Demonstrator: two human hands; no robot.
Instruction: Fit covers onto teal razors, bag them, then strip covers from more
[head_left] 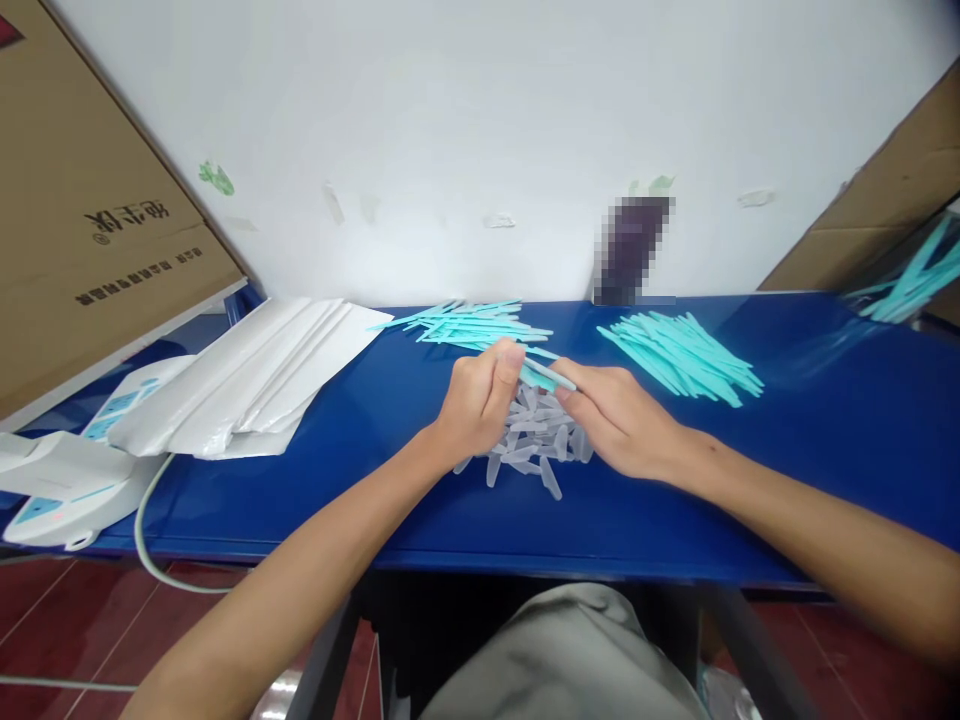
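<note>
My left hand is closed around slim turquoise sticks, with its thumb on top. My right hand pinches the other end of one stick between thumb and fingers, near a paler tip. Both hands meet just above a heap of small translucent plastic caps on the blue table. What lies inside my left palm is hidden by the fingers. Behind my hands lies a loose pile of turquoise sticks, and a second, neater pile of turquoise sticks is to the right.
White plastic bags lie stacked on the blue table at left, beside a white device with a cable. A cardboard box stands at far left. More turquoise sticks in a clear bag are at far right.
</note>
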